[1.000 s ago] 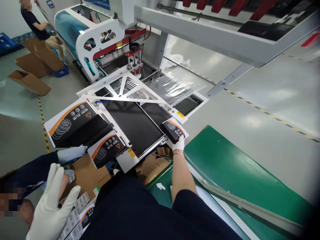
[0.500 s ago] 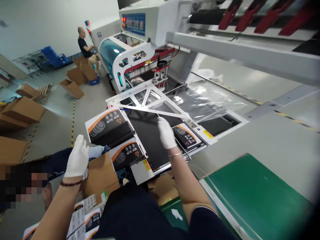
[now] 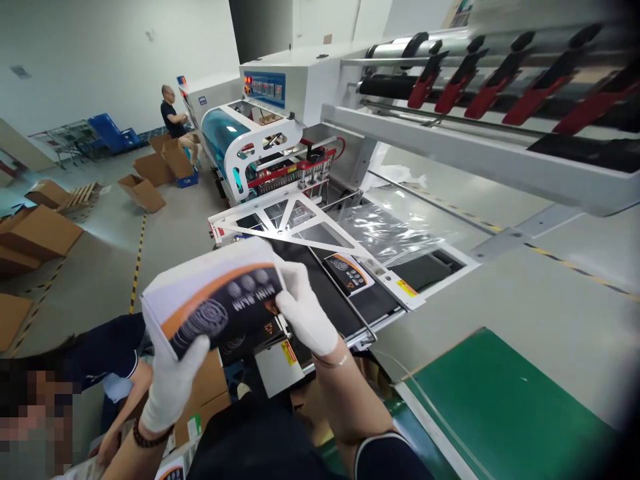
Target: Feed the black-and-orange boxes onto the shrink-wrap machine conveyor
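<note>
The box (image 3: 213, 303) is held up in front of the person, lifted clear of the belt (image 3: 315, 283) behind it, its printed face towards the wearer with the lettering upside down. It lies between the two gloved hands, one at each end, and is tilted, its right end higher. The left hand (image 3: 173, 383) has the lower left end: its thumb (image 3: 197, 352) presses the printed face near the bottom edge, while the rest of its fingers are mostly hidden at the side and behind. The right hand (image 3: 307, 313) has the other end, thumb against the printed face beside the lettering and fingers round the edge at the back. Both sets of fingers are clamped on the box.

Just below and partly covered by it lies a dark box (image 3: 250, 341). A printed box (image 3: 349, 273) rests flat on the far side of the belt, well apart from the hands, near the white frame (image 3: 295, 227). Clear film (image 3: 390, 227) spreads beyond that, and the machine (image 3: 273, 87) stands behind. At right is a green counter (image 3: 505, 400); at lower left, a co-worker's arm (image 3: 133, 397) reaches down near a carton (image 3: 207, 383).
</note>
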`<state>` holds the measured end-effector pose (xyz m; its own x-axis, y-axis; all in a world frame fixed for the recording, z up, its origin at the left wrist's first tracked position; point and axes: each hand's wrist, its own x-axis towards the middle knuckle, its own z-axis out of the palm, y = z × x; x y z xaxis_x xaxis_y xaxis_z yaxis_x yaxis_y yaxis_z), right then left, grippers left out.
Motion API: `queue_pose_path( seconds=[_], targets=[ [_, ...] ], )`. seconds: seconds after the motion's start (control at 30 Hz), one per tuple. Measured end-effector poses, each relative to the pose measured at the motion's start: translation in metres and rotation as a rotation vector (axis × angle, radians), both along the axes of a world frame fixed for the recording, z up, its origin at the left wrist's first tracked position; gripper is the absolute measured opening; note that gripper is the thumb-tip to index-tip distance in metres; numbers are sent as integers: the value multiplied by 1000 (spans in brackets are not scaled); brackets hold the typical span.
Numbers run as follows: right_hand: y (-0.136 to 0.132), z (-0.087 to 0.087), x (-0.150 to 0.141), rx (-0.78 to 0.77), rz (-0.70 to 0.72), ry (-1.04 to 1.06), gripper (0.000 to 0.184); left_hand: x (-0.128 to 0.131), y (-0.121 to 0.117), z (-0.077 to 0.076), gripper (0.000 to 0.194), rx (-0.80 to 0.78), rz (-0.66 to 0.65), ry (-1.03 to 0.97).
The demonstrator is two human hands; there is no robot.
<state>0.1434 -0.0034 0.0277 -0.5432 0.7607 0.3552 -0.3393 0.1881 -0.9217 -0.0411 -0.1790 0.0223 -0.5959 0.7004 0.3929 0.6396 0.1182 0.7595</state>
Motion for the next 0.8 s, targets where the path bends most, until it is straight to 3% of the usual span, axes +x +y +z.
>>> queue_pose_path(
  seconds=[0.1, 0.17, 0.23, 0.33, 0.43, 0.53, 0.67, 0.8],
  targets=[
    [-11, -27, 30, -158, -74, 35, 71, 29, -5, 7, 113, -22, -206, 299],
    [-8, -57, 46, -306, -163, 75, 62, 38, -6, 10, 106, -37, -397, 480],
    [4, -92, 67, -557, -305, 172, 58, 36, -11, 8, 100, -48, -487, 534],
    [32, -142, 117, -900, -649, 351, 57, 19, -31, -3, 91, -190, -366, 405],
    [53, -186, 179, -958, -958, 471, 61, -4, -58, -18, 92, -348, -145, 109],
    [55, -227, 228, -978, -1086, 517, 65, -15, -77, -27, 100, -420, -2, -139],
    [41, -277, 249, -1097, -1337, 363, 64, -14, -85, -26, 105, -476, 85, -165],
    [36, -307, 245, -1261, -1511, 196, 57, -16, -83, -24, 113, -513, 98, -42]
  ],
)
